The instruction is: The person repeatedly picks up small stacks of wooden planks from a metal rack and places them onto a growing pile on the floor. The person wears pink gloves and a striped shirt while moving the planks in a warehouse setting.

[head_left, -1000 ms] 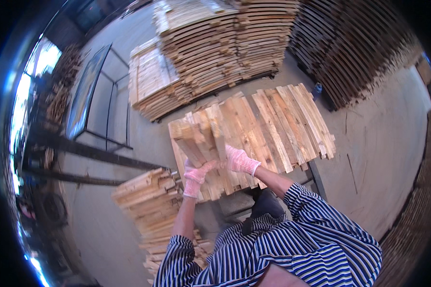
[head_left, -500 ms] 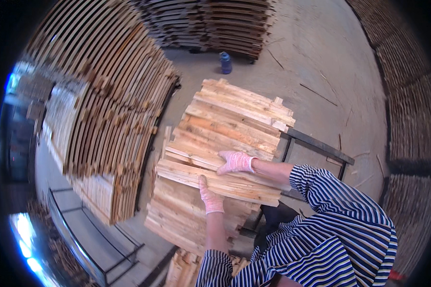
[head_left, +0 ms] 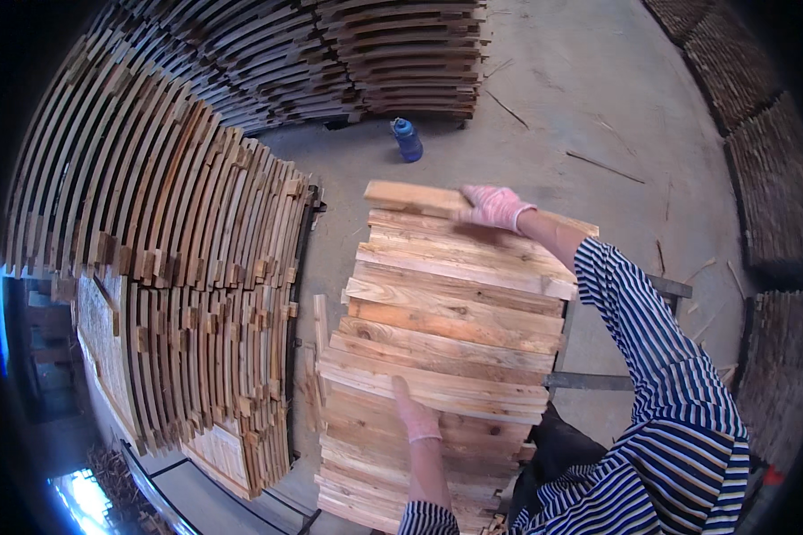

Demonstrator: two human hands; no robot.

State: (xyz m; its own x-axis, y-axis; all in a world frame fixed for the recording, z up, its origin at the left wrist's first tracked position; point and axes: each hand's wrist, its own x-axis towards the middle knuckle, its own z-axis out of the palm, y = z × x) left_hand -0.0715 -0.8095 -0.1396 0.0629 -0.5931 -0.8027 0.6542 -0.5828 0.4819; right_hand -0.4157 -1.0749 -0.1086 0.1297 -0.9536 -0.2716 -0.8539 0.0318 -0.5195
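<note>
Pale wooden boards lie side by side in a stack before me. At its far end, my right hand, in a pink-and-white knit glove, is closed over a wooden board that sits a little above its neighbours. My left hand, gloved alike, is at the near edge of another board. Its thumb lies on top, while the other fingers are out of sight below. Darker, shaded boards show beneath that edge.
Tall stacks of boards rise on the left, with more stacks behind. A blue bottle stands on the floor beyond my stack. Metal frame bars stick out at the right. Thin wood strips litter the floor.
My right hand has moved from the middle of the stack to its far end and now grips a board there. My left hand stays near the front edge. The view has shifted.
</note>
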